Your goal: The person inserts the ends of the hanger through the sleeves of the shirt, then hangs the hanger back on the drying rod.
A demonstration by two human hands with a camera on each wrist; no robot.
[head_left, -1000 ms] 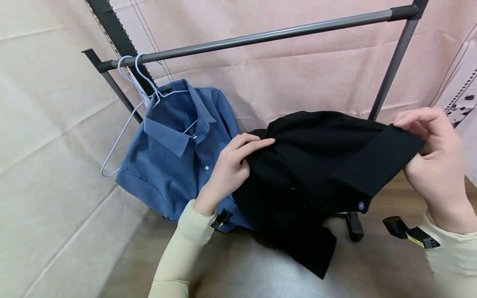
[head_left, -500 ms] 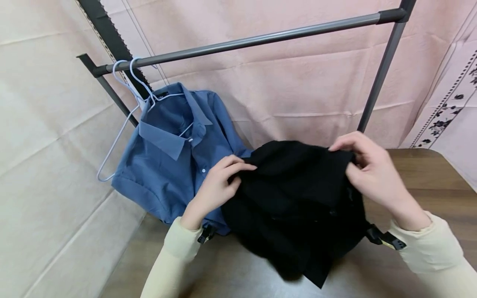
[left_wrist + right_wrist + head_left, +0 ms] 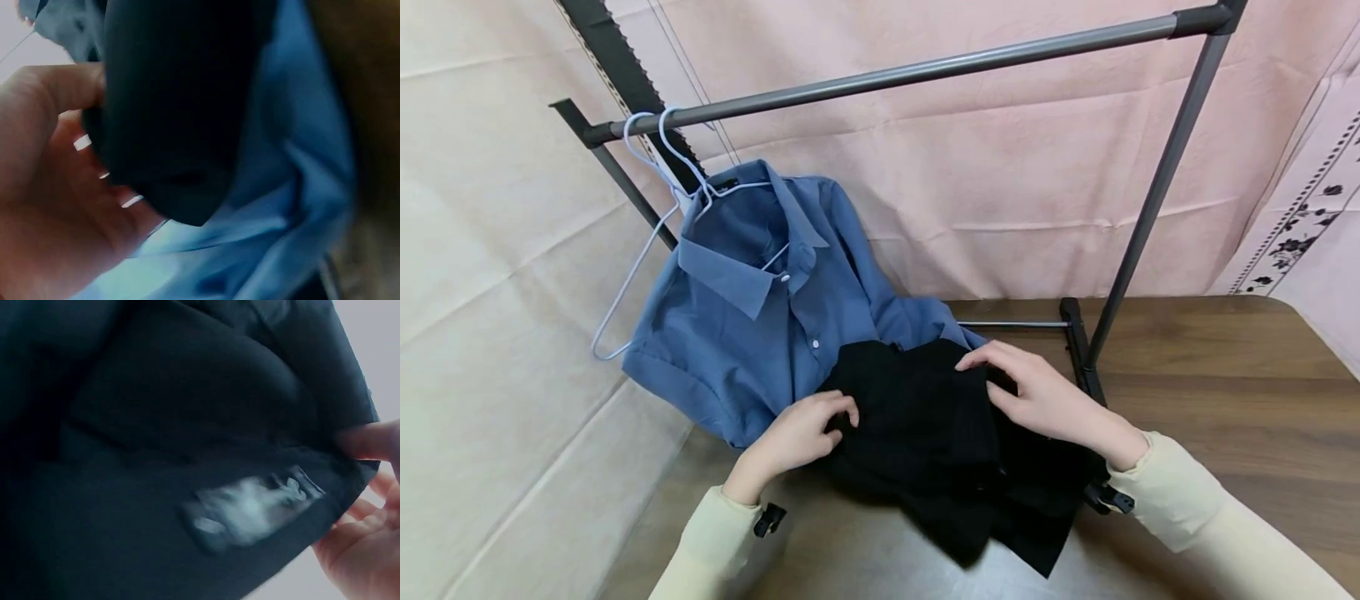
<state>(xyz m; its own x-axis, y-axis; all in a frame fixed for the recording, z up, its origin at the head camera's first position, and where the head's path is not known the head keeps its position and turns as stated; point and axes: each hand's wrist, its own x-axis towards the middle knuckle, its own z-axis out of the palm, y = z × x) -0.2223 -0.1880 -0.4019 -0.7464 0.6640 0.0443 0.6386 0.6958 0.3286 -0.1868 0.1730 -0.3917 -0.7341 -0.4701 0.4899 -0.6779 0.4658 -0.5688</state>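
Observation:
A black shirt (image 3: 917,417) hangs folded and bunched between my two hands, low over the tabletop. My left hand (image 3: 797,432) pinches its left edge; in the left wrist view thumb and fingers hold a fold of the black cloth (image 3: 175,112). My right hand (image 3: 1045,393) pinches the upper right part, and the right wrist view shows its fingertips at a corner of the cloth near a pale, blurred label (image 3: 250,509). Behind, a blue shirt (image 3: 730,367) with white buttons hangs on a light blue hanger, partly covered by the black cloth.
The blue shirt's hanger (image 3: 638,265) and a second hook hang at the left end of a grey rail (image 3: 880,81). The rack's right upright (image 3: 1157,200) stands on a black foot (image 3: 1077,337). Wooden tabletop (image 3: 1217,375) extends right; pink cloth (image 3: 1000,167) covers the back.
Both hands have come down and to the left with the black shirt. The right hand has moved in closer to the left, so the cloth is now folded rather than spread.

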